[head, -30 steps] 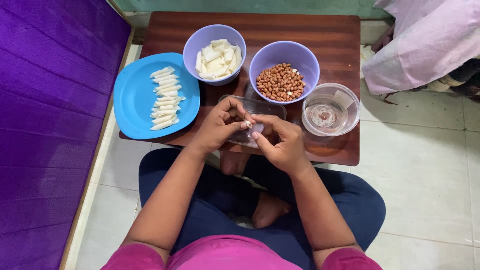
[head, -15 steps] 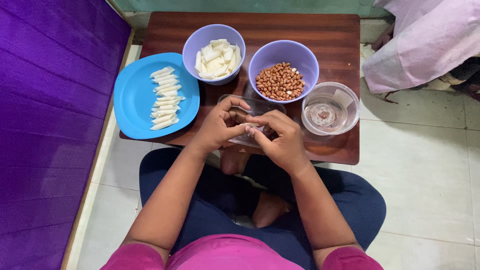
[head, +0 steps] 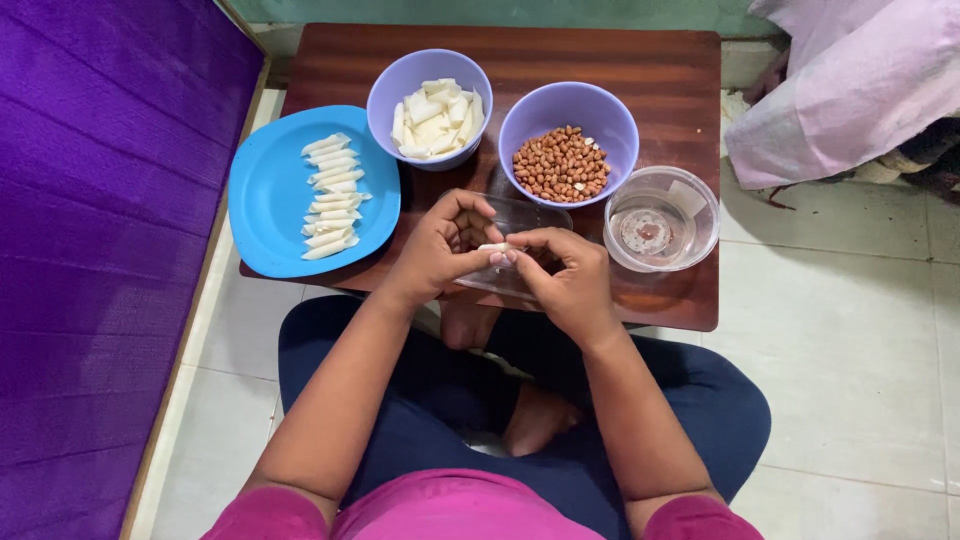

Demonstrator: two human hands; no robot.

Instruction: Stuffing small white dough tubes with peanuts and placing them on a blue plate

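Head view: left hand [head: 440,245] and right hand [head: 560,270] now pinch a white roll [head: 493,247] shut, just below the peanut bowl [head: 568,148]; before, it looked looser.

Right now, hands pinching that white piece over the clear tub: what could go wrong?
1. The small white piece is pinched only at the fingertips of the left hand and right hand; it might slip.
2. The clear tub sits near the table edge and could be nudged off.
3. The peanut bowl is close; a knock may spill it.
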